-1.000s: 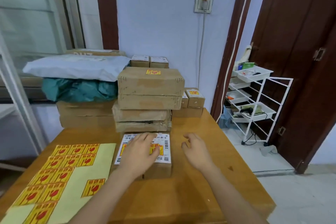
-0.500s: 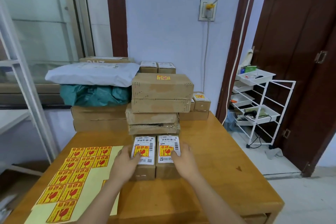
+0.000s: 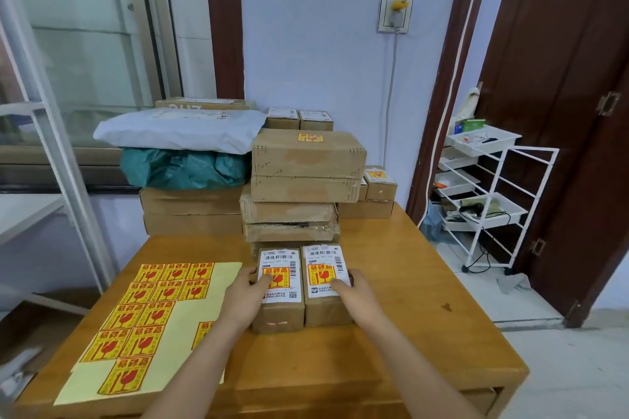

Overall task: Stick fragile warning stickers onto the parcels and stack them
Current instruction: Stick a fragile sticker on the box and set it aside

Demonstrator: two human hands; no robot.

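Note:
Two small cardboard parcels stand side by side on the wooden table. Each carries a white shipping label with a yellow-and-red fragile sticker on top. My left hand grips the left parcel by its left side, thumb on the label. My right hand grips the right parcel by its right side. A yellowish backing sheet with several fragile stickers lies to the left. Directly behind the pair rises a stack of larger boxes, the top one bearing a sticker.
More cartons, a teal bag and a white mailer are piled at the back left. Small boxes sit behind the stack on the right. A white wire rack stands on the floor by the dark door.
My left hand moved off the parcel tops, uncovering both labels and stickers. Both hands then closed on the outer sides of the two parcels. The view shifted slightly.

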